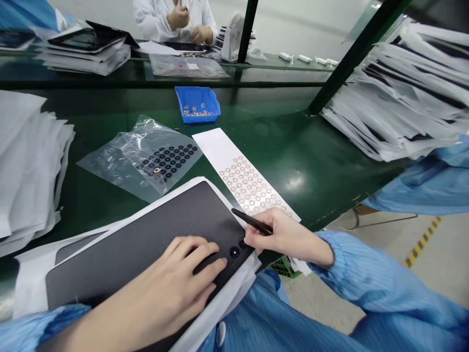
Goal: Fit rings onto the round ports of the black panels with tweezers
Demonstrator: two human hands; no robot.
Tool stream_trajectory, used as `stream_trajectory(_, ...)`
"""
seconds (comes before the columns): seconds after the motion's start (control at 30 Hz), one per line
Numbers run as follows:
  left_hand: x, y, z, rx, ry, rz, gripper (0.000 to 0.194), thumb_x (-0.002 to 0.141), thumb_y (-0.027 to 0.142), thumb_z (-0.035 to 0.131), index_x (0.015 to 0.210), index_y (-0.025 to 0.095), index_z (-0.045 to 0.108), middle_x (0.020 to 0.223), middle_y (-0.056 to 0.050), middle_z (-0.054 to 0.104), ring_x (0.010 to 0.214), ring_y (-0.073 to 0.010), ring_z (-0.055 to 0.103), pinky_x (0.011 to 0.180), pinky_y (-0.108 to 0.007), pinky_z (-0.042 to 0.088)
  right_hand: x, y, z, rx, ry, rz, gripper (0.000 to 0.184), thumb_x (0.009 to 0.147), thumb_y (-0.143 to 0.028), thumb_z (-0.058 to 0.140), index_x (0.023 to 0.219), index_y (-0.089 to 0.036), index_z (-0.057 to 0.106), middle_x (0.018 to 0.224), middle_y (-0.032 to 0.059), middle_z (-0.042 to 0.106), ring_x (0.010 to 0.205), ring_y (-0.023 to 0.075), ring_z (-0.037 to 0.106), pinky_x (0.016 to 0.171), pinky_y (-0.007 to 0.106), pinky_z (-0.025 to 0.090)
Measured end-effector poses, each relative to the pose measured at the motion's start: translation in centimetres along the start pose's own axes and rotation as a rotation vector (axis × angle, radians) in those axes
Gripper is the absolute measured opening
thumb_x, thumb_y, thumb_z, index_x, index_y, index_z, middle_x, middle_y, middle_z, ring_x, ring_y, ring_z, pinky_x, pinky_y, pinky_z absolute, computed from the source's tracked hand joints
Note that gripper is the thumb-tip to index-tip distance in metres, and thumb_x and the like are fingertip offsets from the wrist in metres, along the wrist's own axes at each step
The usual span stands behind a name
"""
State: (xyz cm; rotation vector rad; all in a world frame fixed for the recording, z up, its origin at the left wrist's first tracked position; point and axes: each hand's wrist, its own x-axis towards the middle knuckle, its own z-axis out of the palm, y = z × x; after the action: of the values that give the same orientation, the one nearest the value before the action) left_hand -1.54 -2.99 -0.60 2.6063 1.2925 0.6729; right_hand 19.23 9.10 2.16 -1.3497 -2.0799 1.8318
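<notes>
A dark grey tablet-shaped panel (146,239) lies on white wrapping sheets at the front of the bench, with round black lens rings (235,252) near its right corner. My left hand (183,278) rests flat on the panel, fingers spread, just left of those rings. My right hand (280,234) grips a slim black pen-shaped tool (252,221), its far end pointing up and left. The right fingertips are at the panel's corner, partly covering one ring. Beyond the panel lies a white strip (216,146) bearing rows of small gold-coloured rings (249,183).
Clear plastic bags (120,156) with black rings (172,159) lie behind the panel. A blue bin (198,118) holds small ring parts. Stacks of wrapped sheets stand left (29,166) and right (399,98). Across a green frame post (248,29), another person (157,22) sits working.
</notes>
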Motion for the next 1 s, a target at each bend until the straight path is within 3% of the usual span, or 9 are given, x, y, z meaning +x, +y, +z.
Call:
stream_trajectory(0.3, 0.0, 0.1, 0.0, -0.001, -0.011, -0.004, 0.031, 0.099, 0.022, 0.033, 0.114, 0.017, 0.059, 0.109, -0.009, 0.059, 0.103, -0.0239, 0.049, 0.083, -0.034, 0.044, 0.5, -1.3, -0.3, -0.178, -0.056, 0.064, 0.015, 0.066, -0.012, 0.056, 0.053, -0.017, 0.050, 0.043, -0.0057, 0.050, 0.041, 0.0070, 0.046, 0.040, 0.017, 0.029)
stream_trajectory(0.47, -0.1, 0.0, 0.2, -0.003, -0.021, 0.003, 0.029, 0.098, 0.020, 0.035, 0.115, 0.017, 0.059, 0.110, -0.010, 0.059, 0.103, -0.0244, 0.049, 0.083, -0.035, 0.044, 0.9, -0.9, -0.3, 0.010, -0.115, 0.108, 0.017, 0.066, -0.015, 0.059, 0.053, -0.018, 0.048, 0.043, -0.0080, 0.044, 0.039, 0.0054, 0.040, 0.039, 0.017, 0.031)
stream_trajectory(0.57, -0.2, 0.0, 0.1, 0.003, -0.035, -0.001, 0.029, 0.095, 0.017, 0.038, 0.117, 0.018, 0.057, 0.112, -0.010, 0.058, 0.103, -0.0250, 0.050, 0.083, -0.036, 0.044, 0.8, -0.2, -0.4, 0.072, -0.085, 0.000, 0.021, 0.065, -0.018, 0.065, 0.051, -0.017, 0.049, 0.043, -0.0081, 0.043, 0.039, 0.0048, 0.039, 0.039, 0.017, 0.031)
stream_trajectory(0.67, -0.1, 0.0, -0.3, -0.020, -0.085, -0.039, 0.034, 0.092, 0.013, 0.040, 0.122, 0.020, 0.053, 0.117, -0.010, 0.056, 0.104, -0.0245, 0.049, 0.084, -0.036, 0.045, 0.1, 1.0, 0.0, 0.124, 0.155, -0.220, 0.026, 0.072, -0.032, 0.068, 0.054, -0.016, 0.058, 0.043, -0.0061, 0.046, 0.038, 0.0053, 0.039, 0.040, 0.019, 0.033)
stream_trajectory(0.77, 1.0, -0.5, -0.9, -0.071, -0.186, -0.072, 0.044, 0.089, 0.013, 0.044, 0.131, 0.023, 0.045, 0.130, -0.008, 0.050, 0.107, -0.0245, 0.047, 0.085, -0.037, 0.046, -0.8, 2.3, 1.1, 0.269, 0.484, -0.419, 0.045, 0.086, -0.050, 0.053, 0.059, -0.016, 0.065, 0.050, 0.0002, 0.056, 0.042, 0.0092, 0.050, 0.042, 0.022, 0.041)
stream_trajectory(0.83, 2.1, -1.0, -1.3, -0.083, -0.222, -0.057, 0.049, 0.087, 0.013, 0.047, 0.134, 0.025, 0.042, 0.135, -0.008, 0.046, 0.108, -0.0258, 0.045, 0.085, -0.039, 0.046, -1.4, 2.9, 2.2, 0.342, 0.598, -0.492, 0.054, 0.091, -0.054, 0.043, 0.058, -0.016, 0.064, 0.053, 0.0022, 0.058, 0.044, 0.0108, 0.054, 0.041, 0.022, 0.044)
stream_trajectory(0.9, 3.3, -1.4, -1.4, -0.078, -0.244, -0.024, 0.050, 0.086, 0.014, 0.050, 0.134, 0.026, 0.042, 0.138, -0.007, 0.044, 0.107, -0.0273, 0.044, 0.085, -0.041, 0.045, -1.9, 3.2, 3.5, 0.355, 0.670, -0.531, 0.051, 0.092, -0.050, 0.044, 0.059, -0.017, 0.062, 0.054, 0.0010, 0.057, 0.044, 0.0105, 0.055, 0.042, 0.022, 0.047)
stream_trajectory(1.0, 4.5, -1.9, -1.2, -0.090, -0.261, 0.012, 0.044, 0.087, 0.018, 0.053, 0.130, 0.027, 0.047, 0.138, -0.007, 0.044, 0.108, -0.0289, 0.042, 0.085, -0.044, 0.043, -2.3, 3.5, 5.3, 0.325, 0.778, -0.595, 0.027, 0.089, -0.036, 0.057, 0.069, -0.019, 0.060, 0.064, -0.0005, 0.060, 0.054, 0.0116, 0.062, 0.053, 0.023, 0.055)
